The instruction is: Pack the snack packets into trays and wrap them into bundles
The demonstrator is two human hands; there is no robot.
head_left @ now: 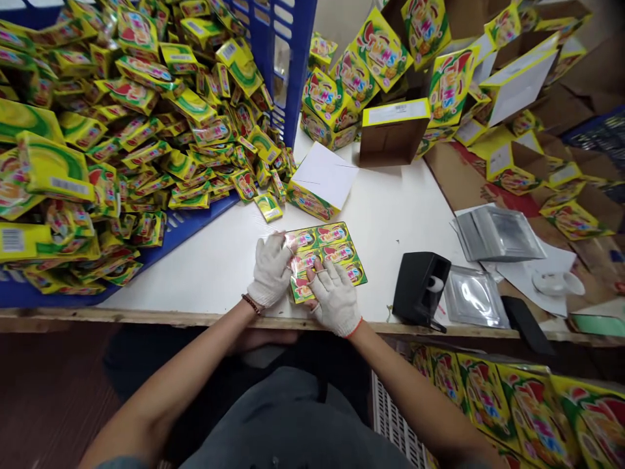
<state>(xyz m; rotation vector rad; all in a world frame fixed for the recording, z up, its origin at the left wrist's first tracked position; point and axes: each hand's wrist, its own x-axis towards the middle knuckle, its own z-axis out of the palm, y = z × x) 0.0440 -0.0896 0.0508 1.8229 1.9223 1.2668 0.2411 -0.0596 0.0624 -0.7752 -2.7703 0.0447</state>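
A flat block of small yellow-green fruit-print boxes [336,253], set side by side in rows, lies on the white table in front of me. A shine at its left edge suggests clear plastic, but I cannot make out its extent. My left hand [271,268], in a white glove with bare fingertips, curls its fingers on the block's left edge. Stretched over the block's near side is my right hand [336,296], also gloved, its fingers apart and resting on top. Just behind the block stands a larger carton [315,205] with its white side up. One loose small box [268,206] lies beside that carton.
A blue crate [190,218] heaped with small boxes fills the left. A black tape dispenser [420,286] stands at right, near clear plastic trays [500,231]. Open cartons [395,133] are piled behind. More packed cartons [488,391] sit below the table edge at right.
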